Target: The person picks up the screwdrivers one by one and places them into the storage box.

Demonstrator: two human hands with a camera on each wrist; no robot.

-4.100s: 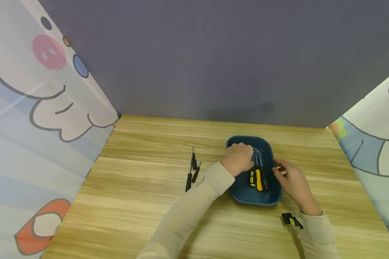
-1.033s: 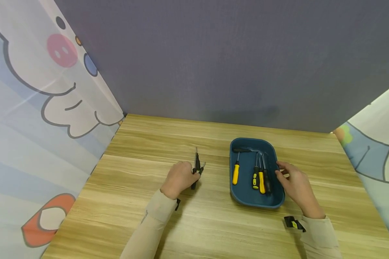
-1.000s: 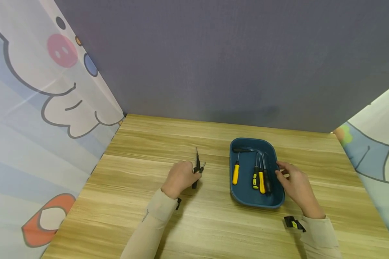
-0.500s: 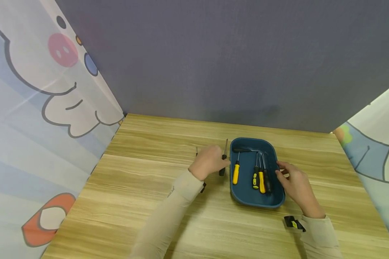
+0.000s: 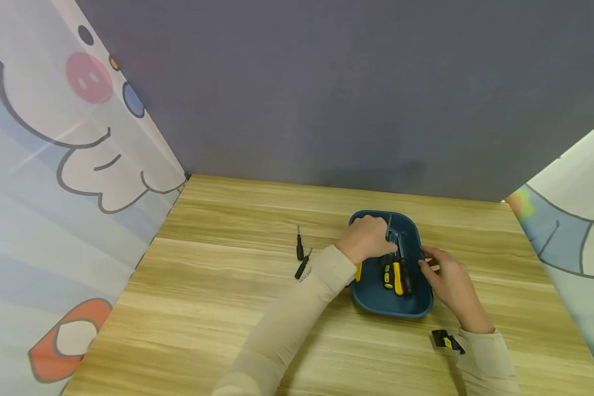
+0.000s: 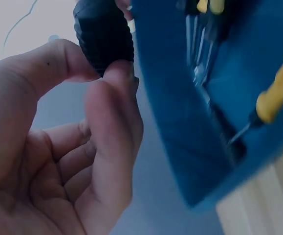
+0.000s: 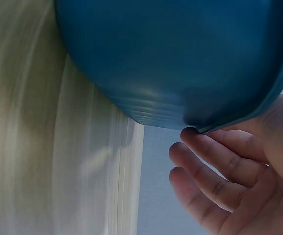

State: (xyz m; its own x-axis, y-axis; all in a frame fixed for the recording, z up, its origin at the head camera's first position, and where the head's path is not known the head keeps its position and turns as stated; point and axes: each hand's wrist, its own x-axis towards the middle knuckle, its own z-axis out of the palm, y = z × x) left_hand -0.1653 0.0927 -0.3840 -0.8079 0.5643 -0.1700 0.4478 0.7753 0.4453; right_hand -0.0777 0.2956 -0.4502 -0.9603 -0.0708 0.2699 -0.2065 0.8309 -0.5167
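Note:
In the head view my left hand [image 5: 368,240] is over the left half of a blue plastic tray [image 5: 391,312]. Its thumb and index finger pinch a screwdriver, whose ribbed black handle [image 6: 104,36] fills the top of the left wrist view; its blade rises past the hand in the head view. My right hand [image 5: 450,281] holds the tray's right rim, one fingertip under the lip in the right wrist view and the other fingers free. Inside the tray lie a black-and-yellow screwdriver [image 5: 388,276], a yellow-handled one [image 5: 397,279] and a black-handled one [image 5: 406,278]. Another yellow handle [image 5: 358,272] is partly hidden by the left hand.
Two small black screwdrivers, one upright in view [image 5: 299,248] and one slanted [image 5: 303,265], lie on the wooden table [image 5: 203,308] left of the tray. A grey panel [image 5: 326,99] stands along the table's back edge. Printed curtains [image 5: 39,220] hang at the sides.
My left hand has picked up a black screwdriver from the group on the table and carried it right, over the tray. The right hand has stayed at the rim.

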